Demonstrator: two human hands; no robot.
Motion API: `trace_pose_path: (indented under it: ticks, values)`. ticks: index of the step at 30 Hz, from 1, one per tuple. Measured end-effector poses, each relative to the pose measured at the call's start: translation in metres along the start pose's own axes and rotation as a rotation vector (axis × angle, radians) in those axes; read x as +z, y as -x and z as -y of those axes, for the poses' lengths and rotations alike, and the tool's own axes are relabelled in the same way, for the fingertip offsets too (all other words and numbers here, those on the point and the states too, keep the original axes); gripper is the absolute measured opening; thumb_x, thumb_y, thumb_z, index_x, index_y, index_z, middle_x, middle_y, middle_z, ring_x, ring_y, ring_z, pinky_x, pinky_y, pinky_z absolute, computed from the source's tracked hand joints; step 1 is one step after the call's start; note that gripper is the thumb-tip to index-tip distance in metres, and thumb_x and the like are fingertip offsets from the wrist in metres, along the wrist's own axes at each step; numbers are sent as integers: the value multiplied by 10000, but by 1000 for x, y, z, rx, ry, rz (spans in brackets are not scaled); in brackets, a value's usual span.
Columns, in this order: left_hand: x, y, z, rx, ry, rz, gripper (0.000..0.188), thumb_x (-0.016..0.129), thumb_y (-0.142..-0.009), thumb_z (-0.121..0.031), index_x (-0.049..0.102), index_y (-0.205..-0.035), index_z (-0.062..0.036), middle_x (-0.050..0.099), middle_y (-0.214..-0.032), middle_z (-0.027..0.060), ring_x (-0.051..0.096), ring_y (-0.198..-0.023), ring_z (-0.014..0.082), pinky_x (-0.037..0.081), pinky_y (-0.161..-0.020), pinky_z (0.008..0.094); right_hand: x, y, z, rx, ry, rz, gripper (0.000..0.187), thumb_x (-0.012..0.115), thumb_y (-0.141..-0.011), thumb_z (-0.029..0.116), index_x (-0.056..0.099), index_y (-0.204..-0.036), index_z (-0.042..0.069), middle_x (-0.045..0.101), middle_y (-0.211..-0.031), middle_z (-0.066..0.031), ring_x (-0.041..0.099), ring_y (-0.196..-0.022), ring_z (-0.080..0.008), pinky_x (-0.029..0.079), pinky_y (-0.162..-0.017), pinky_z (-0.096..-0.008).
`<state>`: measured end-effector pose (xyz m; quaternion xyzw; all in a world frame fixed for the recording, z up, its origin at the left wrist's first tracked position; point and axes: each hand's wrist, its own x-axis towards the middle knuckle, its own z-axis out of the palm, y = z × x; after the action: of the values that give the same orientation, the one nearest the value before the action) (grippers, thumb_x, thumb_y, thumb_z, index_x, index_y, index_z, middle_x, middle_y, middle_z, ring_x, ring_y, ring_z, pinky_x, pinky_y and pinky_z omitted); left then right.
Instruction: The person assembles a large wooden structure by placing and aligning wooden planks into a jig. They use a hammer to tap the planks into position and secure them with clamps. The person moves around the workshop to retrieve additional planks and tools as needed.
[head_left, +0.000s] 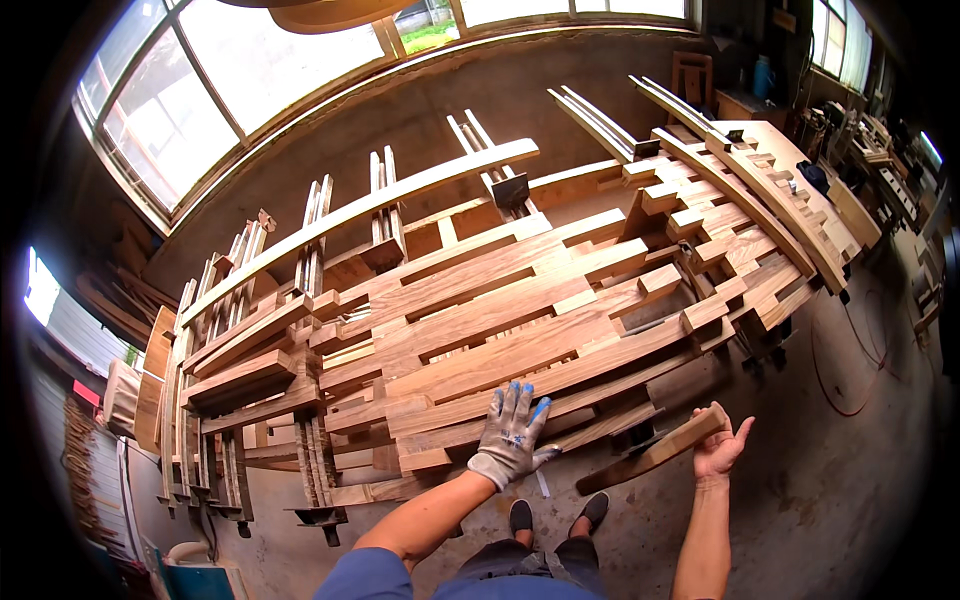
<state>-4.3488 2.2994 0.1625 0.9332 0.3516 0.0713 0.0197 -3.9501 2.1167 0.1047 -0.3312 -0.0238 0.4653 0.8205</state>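
A large panel of staggered wooden strips (500, 375) lies before me, with slots and stepped ends between its boards. On its near edge rests my left hand (510, 440), in a pale work glove with blue fingertips, its fingers outstretched and holding nothing. To the right, my bare right hand (716, 455) grips one end of a short wooden board (645, 458). Its thumb points away from the wood, while the other fingers are partly hidden behind the board. The board slants down to the left, held in front of the panel's near edge.
Several metal bar clamps (386, 215) stick out past the panel's far side and left end. One long wooden strip (365, 210) lies across them. Two long strips (770, 200) cross the right end. A red cable (860, 410) lies on the concrete floor (800, 480).
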Motion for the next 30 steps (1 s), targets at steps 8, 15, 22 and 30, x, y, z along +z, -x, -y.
trace_pose_path:
  ticks: [8, 15, 22, 30]
  values:
    - [-10, -9, -5, -4, 26, 62, 1005, 696, -901, -729, 443, -1655, -115, 297, -1728, 294, 206, -1621, 514, 97, -1316, 672, 16, 136, -171, 649, -337, -71, 1305, 310, -864, 1022, 539, -1509, -89, 557, -1535, -320, 508, -1456, -494, 380, -1234, -641]
    - [-10, -4, -4, 8, 35, 55, 1000, 701, -906, -718, 440, -1655, -109, 293, -1730, 296, 203, -1623, 514, 97, -1317, 670, -112, 10, -132, 357, -270, -324, 1289, 462, -811, 1020, 420, -1640, 33, 513, -1623, -159, 488, -1459, -356, 343, -1275, -500]
    - [-2, -1, 0, 9, 22, 8, 1024, 755, -849, -731, 482, -1621, -117, 304, -1709, 304, 221, -1608, 525, 134, -1307, 681, 90, 55, -20, 76, 164, 163, 992, 359, -992, 890, 768, -1209, 13, 797, -1099, -172, 746, -1098, -359, 543, -1089, -498]
    - [2, -1, -1, -3, -13, -34, 1011, 770, -820, -723, 534, -1588, -110, 340, -1694, 317, 240, -1603, 533, 112, -1307, 685, -13, 125, -197, 644, -447, -459, 1415, 406, -793, 1049, 304, -1638, -82, 355, -1681, -353, 384, -1528, -538, 286, -1279, -666]
